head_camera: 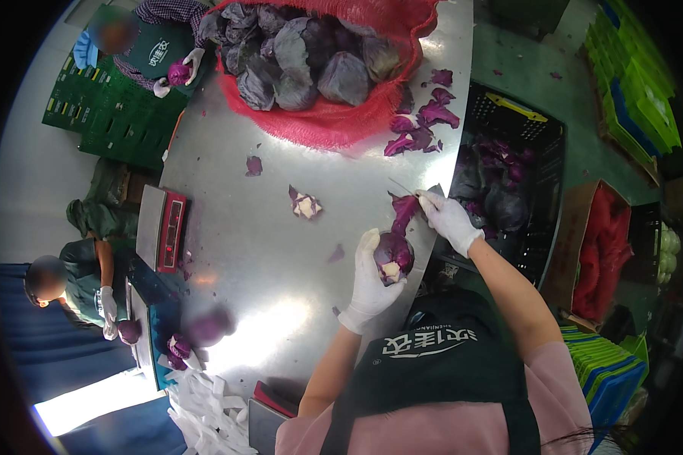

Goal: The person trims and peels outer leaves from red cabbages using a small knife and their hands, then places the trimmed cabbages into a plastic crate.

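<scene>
My left hand (369,284), in a white glove, holds a red cabbage (394,257) with its pale cut stem end showing. In my right hand (447,219), also gloved, the fingers pinch a purple outer leaf (405,211) that trails from the cabbage. A thin blade-like tool (399,185) juts from the same fingers; its handle is hidden. On the metal table (250,227), left of my hands, lies a cut stem piece (306,206) with leaf remnants. Beyond is a red mesh sack (319,128) full of dark unpeeled cabbages (344,78).
A black crate (552,170) with cabbage leaves stands at the table's right edge. Leaf scraps (432,114) lie beside the sack. A red-framed scale (168,230) sits at the left edge, near two co-workers (85,278) handling cabbages. White strips (205,409) pile up lower left.
</scene>
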